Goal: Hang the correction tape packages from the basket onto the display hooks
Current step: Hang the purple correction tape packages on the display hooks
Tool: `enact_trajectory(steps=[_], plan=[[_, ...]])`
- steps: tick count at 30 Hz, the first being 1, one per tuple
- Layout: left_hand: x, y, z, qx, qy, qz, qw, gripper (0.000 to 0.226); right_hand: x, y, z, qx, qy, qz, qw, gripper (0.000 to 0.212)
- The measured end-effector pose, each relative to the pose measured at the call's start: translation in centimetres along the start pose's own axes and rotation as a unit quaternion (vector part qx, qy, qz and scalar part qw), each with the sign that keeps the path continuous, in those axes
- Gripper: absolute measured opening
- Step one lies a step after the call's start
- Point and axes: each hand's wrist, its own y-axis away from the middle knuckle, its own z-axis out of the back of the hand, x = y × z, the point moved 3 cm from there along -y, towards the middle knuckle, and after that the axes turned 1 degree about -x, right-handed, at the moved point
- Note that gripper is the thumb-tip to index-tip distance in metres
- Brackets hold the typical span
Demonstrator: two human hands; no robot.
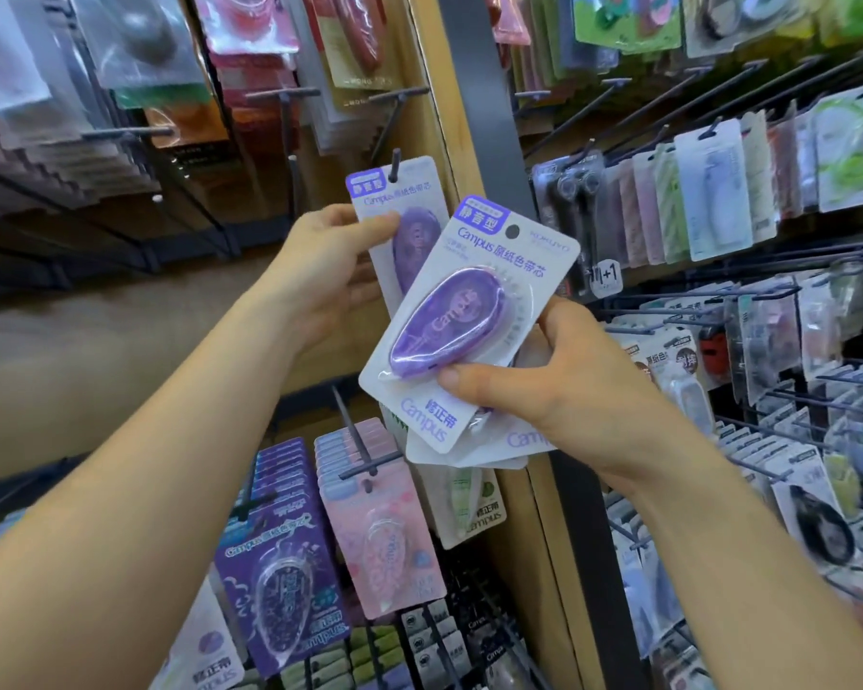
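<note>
Purple-and-white stack: my right hand (559, 390) grips a fanned stack of correction tape cards (514, 440), thumb across the lower front and fingers curled behind.
Top card: the top card (469, 316) leans to the right, and its round hang hole is free and near the hook.
Left hand: my left hand (325, 276) pinches the left edge of the hanging card (404, 226), thumb on the front.
Hook: the dark peg hook (395, 161) pokes through that card's hole, so I judge this one threaded but not yet slid back.
Step in hand: seating one card on the peg while the next ones wait in my right hand.
Next move: I would let go with the left hand, take the top card, square it upright and line its small hole up with the peg tip. The tilt makes a miss likely.
Basket: not in view from my camera.
Materials: stiff glossy white card with a violet header, and a clear rigid blister over a teardrop-shaped translucent purple dispenser. The blisters are slick, so the stack could slip apart.
Around: a wooden upright (524, 565) stands just right of the peg. Below hang rows of dark purple packs (275, 555) and pink packs (379, 530) on similar pegs.
</note>
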Motion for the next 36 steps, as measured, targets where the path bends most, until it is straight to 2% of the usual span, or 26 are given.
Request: enact_trajectory(steps=[2, 5, 7, 9, 11, 16, 20, 24, 28, 30, 32, 34, 36], plan=[[0.5, -0.4, 1.2, -0.020, -0.044, -0.011, 0.999, 0.022, 0.0, -0.2, -0.2, 0.003, 0.005, 0.009, 1.000, 0.034], [1.3, -2.3, 2.5, -0.098, -0.106, -0.013, 0.989, 0.020, -0.2, -0.4, -0.3, 0.012, 0.017, 0.007, 1.000, 0.020], [2.0, -3.6, 2.7, -0.136, -0.157, -0.009, 0.978, 0.020, -0.2, -0.8, -0.3, 0.032, 0.033, -0.007, 0.999, 0.012], [2.5, -4.5, 2.6, -0.166, -0.225, -0.006, 0.960, 0.023, -0.3, -1.2, -0.4, 0.046, 0.030, -0.029, 0.998, 0.012], [2.9, -5.1, 2.4, -0.180, -0.267, 0.006, 0.947, 0.029, -0.3, -1.7, -0.7, 0.058, 0.009, -0.042, 0.997, 0.013], [4.6, -8.0, 3.4, -0.182, -0.261, 0.048, 0.947, 0.028, -0.7, -2.4, -1.2, 0.020, -0.030, -0.030, 0.999, 0.009], [5.6, -9.6, 4.1, -0.148, -0.290, 0.056, 0.944, 0.031, -1.0, -2.4, -1.3, 0.006, -0.006, -0.024, 1.000, 0.008], [5.3, -8.5, 4.8, -0.123, -0.306, 0.094, 0.939, 0.034, -0.5, -2.5, -1.1, 0.026, 0.011, -0.037, 0.999, 0.010], [2.8, -4.1, 4.3, -0.057, -0.290, 0.051, 0.954, 0.028, -0.4, -3.0, -1.3, 0.057, -0.003, -0.054, 0.997, 0.014], [1.0, -1.4, 3.5, 0.009, -0.200, 0.034, 0.979, 0.037, -0.4, -3.3, -1.6, 0.068, -0.005, -0.057, 0.996, 0.017], [-0.9, 0.9, 3.0, 0.084, -0.119, 0.033, 0.989, 0.043, -0.4, -3.8, -1.7, 0.076, 0.004, -0.058, 0.995, 0.020], [-2.3, 2.4, 2.9, 0.153, -0.085, 0.011, 0.985, 0.038, -0.3, -4.2, -1.9, 0.094, 0.019, -0.060, 0.994, 0.022], [-3.2, 3.4, 2.8, 0.222, -0.085, -0.012, 0.971, 0.021, -0.3, -4.3, -1.9, 0.101, 0.018, -0.059, 0.993, 0.019]])
